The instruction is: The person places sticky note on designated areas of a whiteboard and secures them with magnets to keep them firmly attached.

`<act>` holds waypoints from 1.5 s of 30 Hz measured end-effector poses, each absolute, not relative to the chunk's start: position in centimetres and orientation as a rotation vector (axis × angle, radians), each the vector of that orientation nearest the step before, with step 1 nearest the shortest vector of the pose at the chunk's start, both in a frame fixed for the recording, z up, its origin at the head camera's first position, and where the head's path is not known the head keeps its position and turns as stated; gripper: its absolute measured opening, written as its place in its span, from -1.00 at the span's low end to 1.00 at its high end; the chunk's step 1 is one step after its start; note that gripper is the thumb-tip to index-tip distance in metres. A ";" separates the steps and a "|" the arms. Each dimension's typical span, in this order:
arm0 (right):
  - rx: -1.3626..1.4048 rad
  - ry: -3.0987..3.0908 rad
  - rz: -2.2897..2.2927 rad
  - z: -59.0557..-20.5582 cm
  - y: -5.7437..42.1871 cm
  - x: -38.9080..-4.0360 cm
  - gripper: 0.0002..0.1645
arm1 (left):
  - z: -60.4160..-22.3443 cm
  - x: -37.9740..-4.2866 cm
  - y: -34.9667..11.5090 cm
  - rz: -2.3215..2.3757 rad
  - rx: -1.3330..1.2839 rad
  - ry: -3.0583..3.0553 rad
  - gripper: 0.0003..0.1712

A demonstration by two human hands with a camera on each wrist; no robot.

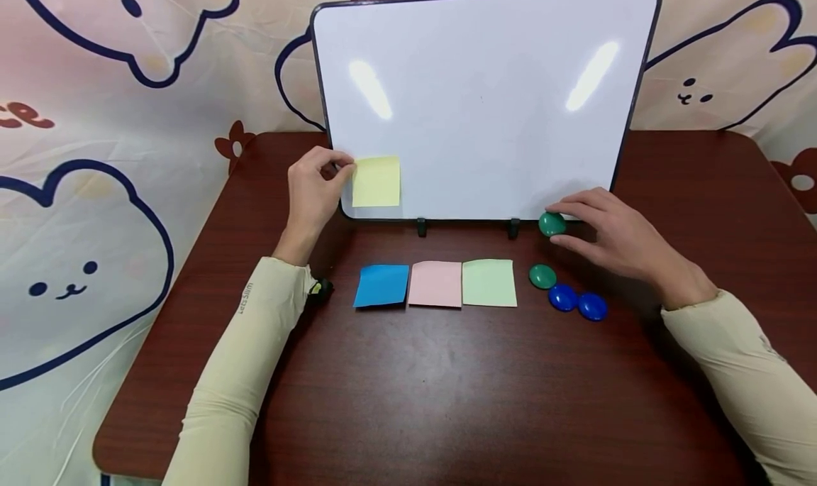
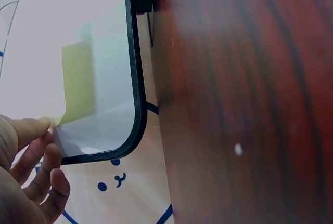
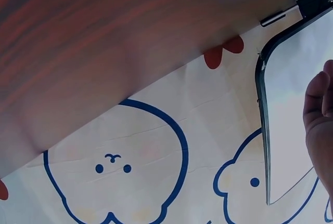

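A yellow sticky note [image 1: 376, 181] lies against the lower left of an upright whiteboard [image 1: 479, 110]. My left hand [image 1: 318, 188] pinches the note's upper left corner between thumb and finger; the left wrist view shows that corner of the yellow note [image 2: 79, 81] bent up slightly. At the board's lower right edge, my right hand [image 1: 615, 234] holds a round green magnet [image 1: 552, 224] between thumb and fingers. Just in front of it on the table lie another green magnet [image 1: 542, 277] and two blue magnets [image 1: 563, 298]. In the right wrist view only part of the right hand [image 3: 320, 115] shows, at the edge.
Blue [image 1: 381, 285], pink [image 1: 435, 284] and pale green [image 1: 489, 283] sticky notes lie in a row on the dark wooden table [image 1: 421, 401]. Small black feet [image 1: 421, 227] support the board. A cartoon-printed cloth [image 1: 83, 245] hangs behind and to the left.
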State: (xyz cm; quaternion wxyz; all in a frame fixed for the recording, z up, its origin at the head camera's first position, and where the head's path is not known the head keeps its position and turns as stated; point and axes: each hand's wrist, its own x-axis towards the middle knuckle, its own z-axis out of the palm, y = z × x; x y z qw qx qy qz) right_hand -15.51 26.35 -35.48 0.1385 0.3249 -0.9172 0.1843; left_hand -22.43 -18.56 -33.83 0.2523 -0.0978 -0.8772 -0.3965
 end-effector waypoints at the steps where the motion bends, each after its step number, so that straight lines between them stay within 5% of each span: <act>1: 0.943 -2.649 0.537 -35.5 26.3 -15.6 -0.32 | -33.8 -22.4 -18.6 -1.078 -0.267 -2.386 -0.85; 45: 0.931 -2.569 0.583 -35.3 23.9 -17.0 -0.35 | -33.9 -22.5 -18.5 -1.073 -0.275 -2.383 -0.85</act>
